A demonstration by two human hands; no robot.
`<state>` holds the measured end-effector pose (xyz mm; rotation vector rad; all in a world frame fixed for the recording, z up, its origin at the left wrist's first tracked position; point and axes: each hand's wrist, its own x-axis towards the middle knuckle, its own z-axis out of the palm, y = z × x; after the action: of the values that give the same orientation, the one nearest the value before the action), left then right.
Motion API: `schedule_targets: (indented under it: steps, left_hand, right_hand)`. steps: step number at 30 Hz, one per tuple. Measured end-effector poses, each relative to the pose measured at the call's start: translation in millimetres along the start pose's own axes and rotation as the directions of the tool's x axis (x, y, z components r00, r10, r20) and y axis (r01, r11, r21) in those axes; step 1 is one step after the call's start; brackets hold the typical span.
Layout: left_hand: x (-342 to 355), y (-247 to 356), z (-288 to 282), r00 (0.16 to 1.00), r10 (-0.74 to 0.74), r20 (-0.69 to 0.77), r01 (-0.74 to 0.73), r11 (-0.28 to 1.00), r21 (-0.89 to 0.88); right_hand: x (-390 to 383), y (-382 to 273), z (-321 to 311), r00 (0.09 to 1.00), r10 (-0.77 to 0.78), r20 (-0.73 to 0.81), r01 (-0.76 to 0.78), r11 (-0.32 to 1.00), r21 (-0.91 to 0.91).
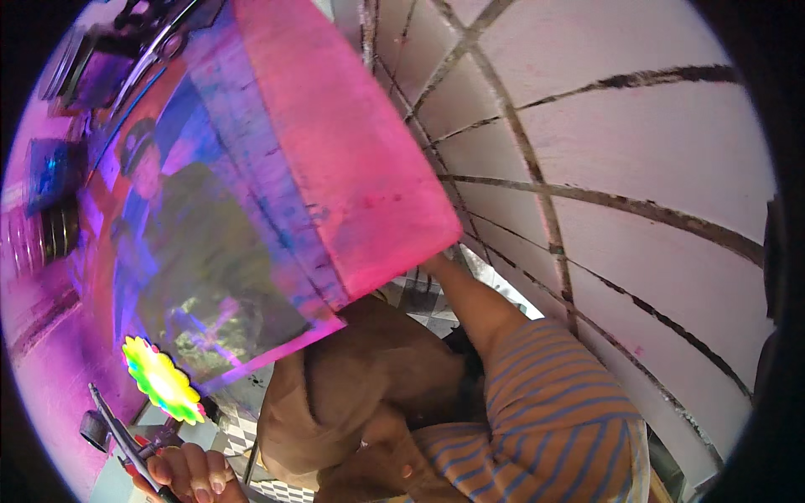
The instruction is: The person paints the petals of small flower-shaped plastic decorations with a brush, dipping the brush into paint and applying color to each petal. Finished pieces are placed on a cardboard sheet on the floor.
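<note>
In my left hand [193, 474], at the lower left, the fingers are curled around a slim dark tool [126, 440] with a pointed tip; its exact kind is not clear. My right arm [474, 293], in a sleeve striped orange-brown and blue, reaches up to the corner of a large pink panel [377, 193]. The right hand's fingers are hidden behind that panel. A blue-purple band and a picture of a figure in dark clothes and a cap [210, 235] cover its left part. Close to the left hand is a bright yellow-green scalloped shape [163, 381].
White tiles [637, 142] with dark, worn joints fill the right side. Dark metal tools [155, 54] and blurred containers [59, 230] stand at the left. Below the panel are brown-clad legs [360, 360] and a black-and-white checked floor [239, 432].
</note>
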<state>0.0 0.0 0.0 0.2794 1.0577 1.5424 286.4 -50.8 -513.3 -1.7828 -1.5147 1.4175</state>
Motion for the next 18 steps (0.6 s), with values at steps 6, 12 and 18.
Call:
schedule_targets:
  steps: [6,12,18]
  left_hand:
    - [-1.0,-5.7,-3.6,1.000,0.010,0.028,-0.010,1.000,0.000]
    - [5.7,-7.6,18.4,0.997,-0.013,-0.071,0.018,0.997,0.077]
    - [10.7,-6.0,25.9,0.993,0.000,-0.120,0.013,0.994,0.111]
  right_hand:
    - [-33.7,-72.6,-52.3,0.342,0.529,0.777,0.125,0.794,-0.595]
    - [16.8,22.2,4.0,0.943,0.308,-0.129,-0.332,0.908,-0.256]
    - [105.1,-35.1,-19.3,0.885,0.414,0.214,-0.398,0.430,0.810]
